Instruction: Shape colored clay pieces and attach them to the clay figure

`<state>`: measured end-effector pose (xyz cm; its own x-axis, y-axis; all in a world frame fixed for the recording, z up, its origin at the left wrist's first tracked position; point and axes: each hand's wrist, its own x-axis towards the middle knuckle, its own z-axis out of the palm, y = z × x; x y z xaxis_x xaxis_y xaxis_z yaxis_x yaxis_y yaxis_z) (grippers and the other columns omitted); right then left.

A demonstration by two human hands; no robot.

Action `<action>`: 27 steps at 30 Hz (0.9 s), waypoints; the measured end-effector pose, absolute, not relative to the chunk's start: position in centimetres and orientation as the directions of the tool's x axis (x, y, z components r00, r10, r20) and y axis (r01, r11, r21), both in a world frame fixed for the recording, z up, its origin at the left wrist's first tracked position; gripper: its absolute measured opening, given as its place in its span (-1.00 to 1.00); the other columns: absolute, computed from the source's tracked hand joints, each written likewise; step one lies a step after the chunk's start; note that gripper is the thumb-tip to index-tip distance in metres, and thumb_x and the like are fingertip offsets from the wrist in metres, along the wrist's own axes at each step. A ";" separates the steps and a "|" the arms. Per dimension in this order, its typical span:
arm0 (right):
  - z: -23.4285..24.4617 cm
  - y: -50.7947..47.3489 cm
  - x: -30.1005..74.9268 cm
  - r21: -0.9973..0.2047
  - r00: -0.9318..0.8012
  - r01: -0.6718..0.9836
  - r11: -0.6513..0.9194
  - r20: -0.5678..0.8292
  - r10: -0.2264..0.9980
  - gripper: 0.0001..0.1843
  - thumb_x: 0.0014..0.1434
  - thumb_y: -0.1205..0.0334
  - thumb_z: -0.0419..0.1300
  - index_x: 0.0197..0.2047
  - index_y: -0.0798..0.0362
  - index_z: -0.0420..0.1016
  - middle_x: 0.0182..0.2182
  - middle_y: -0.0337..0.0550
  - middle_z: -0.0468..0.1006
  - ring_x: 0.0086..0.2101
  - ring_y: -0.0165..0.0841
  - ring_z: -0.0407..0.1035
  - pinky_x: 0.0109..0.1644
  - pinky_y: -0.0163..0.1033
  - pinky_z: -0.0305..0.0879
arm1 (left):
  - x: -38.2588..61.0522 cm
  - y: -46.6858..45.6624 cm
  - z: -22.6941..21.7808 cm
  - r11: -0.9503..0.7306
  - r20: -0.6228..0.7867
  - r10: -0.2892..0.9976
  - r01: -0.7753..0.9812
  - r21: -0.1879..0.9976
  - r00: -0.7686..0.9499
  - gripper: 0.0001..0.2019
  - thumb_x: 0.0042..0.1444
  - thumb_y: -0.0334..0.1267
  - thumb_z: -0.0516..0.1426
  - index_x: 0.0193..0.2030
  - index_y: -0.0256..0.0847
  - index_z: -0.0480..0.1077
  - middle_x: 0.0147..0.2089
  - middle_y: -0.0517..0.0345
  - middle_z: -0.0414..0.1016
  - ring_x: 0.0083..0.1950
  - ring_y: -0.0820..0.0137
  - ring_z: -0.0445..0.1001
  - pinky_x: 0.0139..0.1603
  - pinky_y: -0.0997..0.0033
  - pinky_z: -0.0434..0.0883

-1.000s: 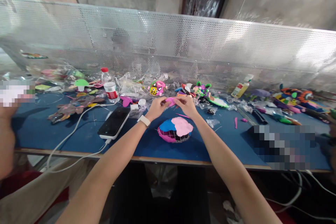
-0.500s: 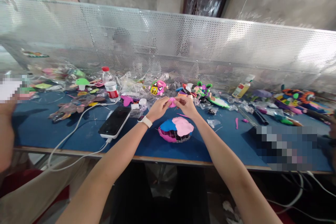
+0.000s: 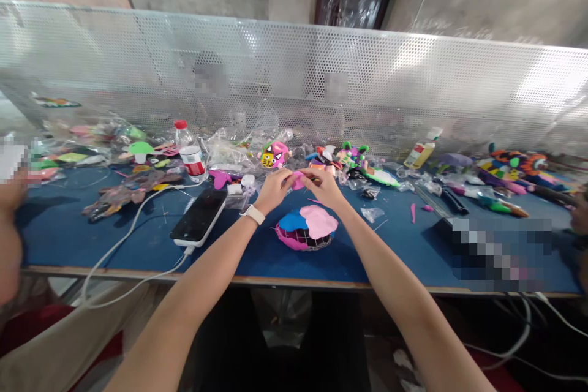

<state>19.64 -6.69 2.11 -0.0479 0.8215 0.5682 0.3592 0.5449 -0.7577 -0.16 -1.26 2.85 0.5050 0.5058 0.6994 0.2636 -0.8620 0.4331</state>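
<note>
**Both hands pinch a pink foam piece over the blue bench**

Head view: the left hand [image 3: 274, 190] and the right hand [image 3: 326, 187] meet fingertip to fingertip. Each has its fingers curled in and pinched on the small pink foam piece [image 3: 298, 180] between them. The piece is held just above the blue table [image 3: 68, 239], beyond a pink-and-blue foam craft [image 3: 307, 228] that lies on the tabletop nearer the person. Both forearms reach forward from the lower corners and converge, wrists raised off the surface. The left wrist wears a white band [image 3: 253, 214]. A black phone [image 3: 198, 215] on a white cable lies just left of the left forearm. A water bottle [image 3: 188, 150] stands farther back, near the perforated metal screen [image 3: 294, 86].
</note>
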 end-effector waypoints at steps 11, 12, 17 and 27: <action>1.5 -5.7 19.9 -0.817 0.036 0.233 0.528 0.549 0.835 -0.37 0.07 -0.22 0.47 0.11 -0.03 0.65 -0.11 -0.03 0.71 -0.10 -0.14 0.58 0.01 -0.02 0.55 | -0.1 -1.5 2.4 -0.788 0.617 0.594 0.218 0.576 0.517 -0.58 0.27 0.17 0.21 -0.24 -0.19 0.37 -0.35 0.19 0.45 -0.35 0.38 0.39 -0.29 0.39 0.31; 1.5 -5.7 19.9 -0.815 0.032 0.244 0.525 0.548 0.836 -0.38 0.07 -0.22 0.47 0.08 -0.03 0.66 -0.11 -0.03 0.71 -0.11 -0.14 0.58 -0.01 -0.04 0.55 | -0.1 -1.6 2.3 -0.780 0.604 0.600 0.214 0.588 0.525 -0.58 0.26 0.18 0.22 -0.22 -0.19 0.38 -0.34 0.19 0.47 -0.34 0.37 0.40 -0.29 0.38 0.32; 1.9 -5.9 20.0 -0.809 0.002 0.261 0.527 0.546 0.838 -0.49 0.07 -0.19 0.47 -0.06 0.00 0.69 -0.19 -0.07 0.70 -0.20 -0.20 0.56 -0.12 -0.12 0.52 | -0.1 -1.6 2.2 -0.732 0.582 0.632 0.145 0.666 0.512 -0.57 0.25 0.16 0.23 -0.06 -0.20 0.38 -0.25 0.13 0.55 -0.28 0.33 0.54 -0.23 0.35 0.43; 1.8 -6.0 19.6 -0.846 0.006 0.179 0.501 0.511 0.860 -0.49 0.05 -0.21 0.49 -0.17 0.03 0.57 -0.25 -0.10 0.68 -0.23 -0.24 0.58 -0.10 -0.13 0.53 | -0.2 -1.2 2.4 -0.676 0.565 0.673 0.088 0.732 0.477 -0.60 0.24 0.09 0.26 -0.03 -0.22 0.42 -0.34 0.17 0.55 -0.45 0.41 0.49 -0.37 0.41 0.44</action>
<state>19.59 -6.01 1.80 0.0056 0.8598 0.5106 0.1790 0.5015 -0.8465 -0.20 -1.21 2.36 0.4769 0.6734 0.5649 0.0880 -0.6760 0.7316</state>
